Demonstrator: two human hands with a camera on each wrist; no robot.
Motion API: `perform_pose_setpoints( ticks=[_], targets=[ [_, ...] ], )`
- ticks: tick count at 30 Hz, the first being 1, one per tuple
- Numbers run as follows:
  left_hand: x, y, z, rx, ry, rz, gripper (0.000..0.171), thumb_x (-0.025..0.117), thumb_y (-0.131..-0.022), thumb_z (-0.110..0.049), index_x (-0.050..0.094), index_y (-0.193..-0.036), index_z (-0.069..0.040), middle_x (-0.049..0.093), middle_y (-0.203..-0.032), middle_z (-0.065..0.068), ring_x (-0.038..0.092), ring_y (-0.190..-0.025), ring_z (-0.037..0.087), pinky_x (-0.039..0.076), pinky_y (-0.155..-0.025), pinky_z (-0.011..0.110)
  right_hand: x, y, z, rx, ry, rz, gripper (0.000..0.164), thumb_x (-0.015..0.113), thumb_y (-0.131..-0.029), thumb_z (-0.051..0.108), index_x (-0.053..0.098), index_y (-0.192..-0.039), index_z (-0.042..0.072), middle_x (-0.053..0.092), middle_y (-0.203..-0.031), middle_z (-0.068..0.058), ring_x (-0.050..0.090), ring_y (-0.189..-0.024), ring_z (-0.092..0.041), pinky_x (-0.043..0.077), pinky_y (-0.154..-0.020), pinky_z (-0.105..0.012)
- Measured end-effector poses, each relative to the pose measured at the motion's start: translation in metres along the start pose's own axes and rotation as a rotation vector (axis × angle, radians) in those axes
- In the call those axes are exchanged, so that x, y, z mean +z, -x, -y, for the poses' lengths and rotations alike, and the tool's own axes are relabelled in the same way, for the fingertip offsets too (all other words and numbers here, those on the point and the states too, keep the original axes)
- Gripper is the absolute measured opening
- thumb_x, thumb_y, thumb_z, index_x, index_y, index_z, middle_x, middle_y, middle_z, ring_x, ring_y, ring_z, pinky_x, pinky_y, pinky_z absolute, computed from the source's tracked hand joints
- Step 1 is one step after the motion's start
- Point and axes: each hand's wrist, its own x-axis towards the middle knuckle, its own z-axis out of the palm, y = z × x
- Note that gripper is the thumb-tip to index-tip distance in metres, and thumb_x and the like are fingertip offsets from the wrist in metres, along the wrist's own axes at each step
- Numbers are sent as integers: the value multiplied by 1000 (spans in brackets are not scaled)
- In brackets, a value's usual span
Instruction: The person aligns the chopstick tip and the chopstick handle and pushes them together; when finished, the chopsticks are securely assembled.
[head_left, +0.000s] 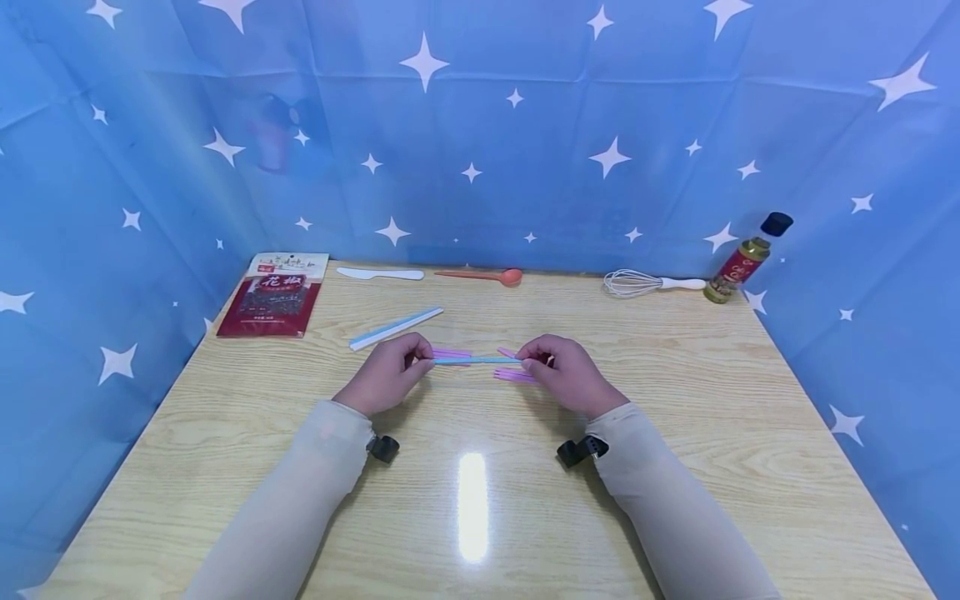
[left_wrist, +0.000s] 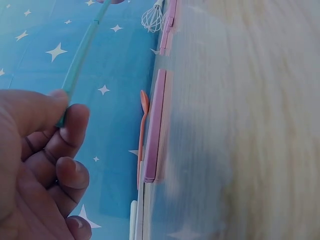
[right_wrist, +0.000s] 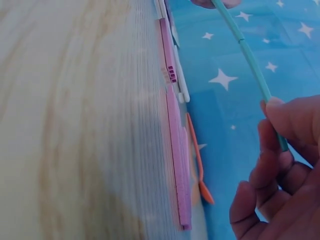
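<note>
A thin teal stick [head_left: 480,360] spans the space between both hands, above the table. Two lengths meet end to end at a joint near its middle, with a slight bend there in the right wrist view. My left hand [head_left: 390,371] pinches one end between thumb and index finger, the other fingers curled loosely. At the opposite end, my right hand [head_left: 566,375] pinches the stick the same way. Below it lie pink sticks in two groups: a left group [left_wrist: 156,125] and a right group [head_left: 516,376], partly hidden by the right hand in the head view.
A blue-and-white bar [head_left: 396,328] lies behind my left hand. Along the back are a red spice packet [head_left: 270,296], a white knife [head_left: 380,273], an orange spoon [head_left: 510,277], a whisk [head_left: 633,283] and a bottle [head_left: 738,267]. A blue star-printed curtain [head_left: 480,125] surrounds the wooden table [head_left: 540,517].
</note>
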Motion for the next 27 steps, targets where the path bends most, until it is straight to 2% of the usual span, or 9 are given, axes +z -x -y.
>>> perform_pose_setpoints(
  ticks=[8,14,18,27],
  targets=[
    [1,-1,0,-24,-14,-35,7,69,-103,-17,69,-104,-10,59,-87,1,49,-77,18,42,-70,32,2,-1,0,-16,-41,-41,11,65,-105,10,74,-111,9,66,-91,-6,53,-74,-22,46,-65,-31],
    [1,0,0,29,43,-58,5,69,-103,-11,68,-98,-10,64,-91,2,54,-84,19,45,-75,32,4,2,3,-19,-61,-55,10,66,-104,8,73,-111,7,64,-91,-6,52,-74,-22,45,-65,-29],
    [1,1,-1,50,81,-64,6,68,-103,-8,68,-97,-11,66,-93,2,55,-84,19,47,-75,31,5,2,6,-51,-54,-54,11,66,-104,5,74,-110,7,63,-91,-6,52,-75,-21,45,-65,-29],
    [-3,2,1,59,75,-49,4,67,-104,-10,68,-100,-10,66,-94,2,55,-86,18,46,-75,30,7,3,6,-69,-57,-51,11,67,-102,4,75,-109,7,64,-92,-5,52,-76,-21,45,-66,-28]
  ],
)
